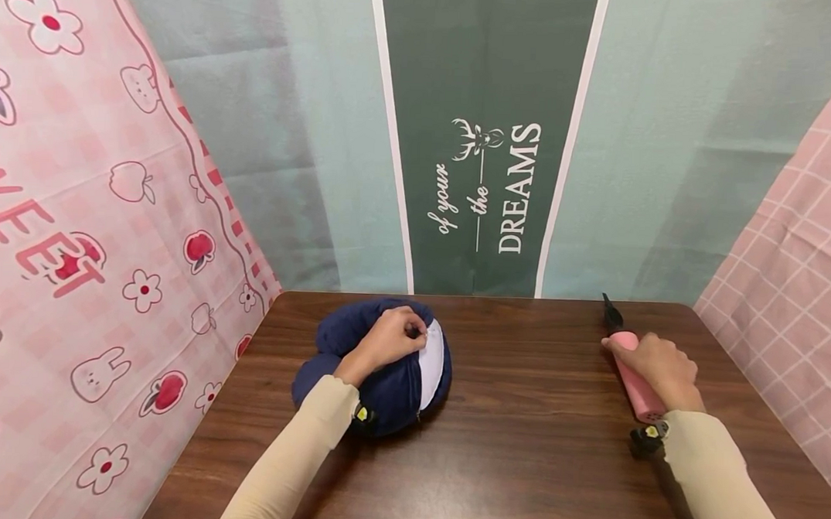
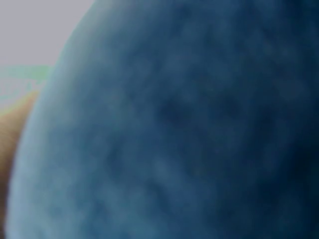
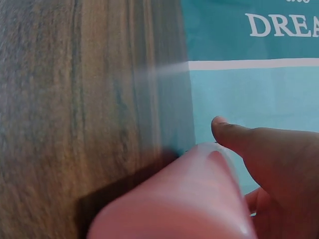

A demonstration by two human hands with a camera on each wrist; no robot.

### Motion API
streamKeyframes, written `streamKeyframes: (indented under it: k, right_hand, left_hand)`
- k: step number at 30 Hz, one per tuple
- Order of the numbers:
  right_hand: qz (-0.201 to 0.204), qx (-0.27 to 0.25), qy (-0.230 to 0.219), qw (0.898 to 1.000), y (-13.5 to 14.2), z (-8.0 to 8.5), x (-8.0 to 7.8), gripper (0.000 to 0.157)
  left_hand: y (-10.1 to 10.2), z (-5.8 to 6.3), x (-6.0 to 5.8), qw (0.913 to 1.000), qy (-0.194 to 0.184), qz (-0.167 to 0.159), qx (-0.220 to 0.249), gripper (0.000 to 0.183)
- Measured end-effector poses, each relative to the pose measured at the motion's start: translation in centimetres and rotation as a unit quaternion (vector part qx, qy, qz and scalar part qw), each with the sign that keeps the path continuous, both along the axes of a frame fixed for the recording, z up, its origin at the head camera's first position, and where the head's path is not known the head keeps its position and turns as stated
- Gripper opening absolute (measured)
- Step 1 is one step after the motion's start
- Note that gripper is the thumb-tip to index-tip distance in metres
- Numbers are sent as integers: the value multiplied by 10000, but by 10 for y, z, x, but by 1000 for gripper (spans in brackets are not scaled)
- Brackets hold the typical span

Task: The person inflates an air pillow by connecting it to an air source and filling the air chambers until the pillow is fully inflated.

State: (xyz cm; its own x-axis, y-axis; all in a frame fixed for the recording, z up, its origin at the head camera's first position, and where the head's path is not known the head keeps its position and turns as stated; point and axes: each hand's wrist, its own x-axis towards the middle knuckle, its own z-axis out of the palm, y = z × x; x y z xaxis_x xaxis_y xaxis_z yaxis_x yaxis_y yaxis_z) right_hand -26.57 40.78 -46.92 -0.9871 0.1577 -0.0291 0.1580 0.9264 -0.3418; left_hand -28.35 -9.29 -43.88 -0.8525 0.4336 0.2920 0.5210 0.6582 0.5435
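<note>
A navy plush neck pillow (image 1: 329,325) with a white panel (image 1: 432,365) along its right side lies on the left of the table. My left hand (image 1: 387,339) is over it, thumb and fingertips pinching at the seam beside the white panel; the exact bit between them is too small to tell. Blurred navy fabric (image 2: 174,124) fills most of the left wrist view. At the right, my right hand (image 1: 658,367) grips a pink cylindrical handheld vacuum (image 1: 638,385) with a black nozzle (image 1: 612,314) pointing away. In the right wrist view the thumb (image 3: 234,134) extends past the pink body (image 3: 174,204).
Both things lie on a dark brown wooden table (image 1: 506,418). Behind it hangs a green curtain (image 1: 493,77) with white lettering. Pink patterned cloth (image 1: 111,223) borders the left side, and pink checked cloth (image 1: 798,261) the right.
</note>
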Motion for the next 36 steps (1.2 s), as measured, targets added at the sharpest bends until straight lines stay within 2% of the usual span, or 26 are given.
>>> streamKeyframes:
  k: [7,10,15,27,36]
  right_hand:
    - [1,327,566,9979,-14,14,-3,104]
    - [121,351,963,9947,-28,21,-3,96]
    - [558,-2,1490,9873,-59,28,-5,76]
    - [1498,-516,1977,9674,-155,28,-9,32]
    - [1993,-877,1981,9557,-204,20,-10,23]
  left_hand:
    - [5,-1,-2,9999,43,-137,-62,7]
    - [10,-2,-4,9997,70,-222,-100,8]
    - [21,-2,-7,9993,155,-323,-121,8]
    - [43,-4,-11,9989,214,-411,-15,8]
    - [55,-5,-14,9986,287,-453,0,9]
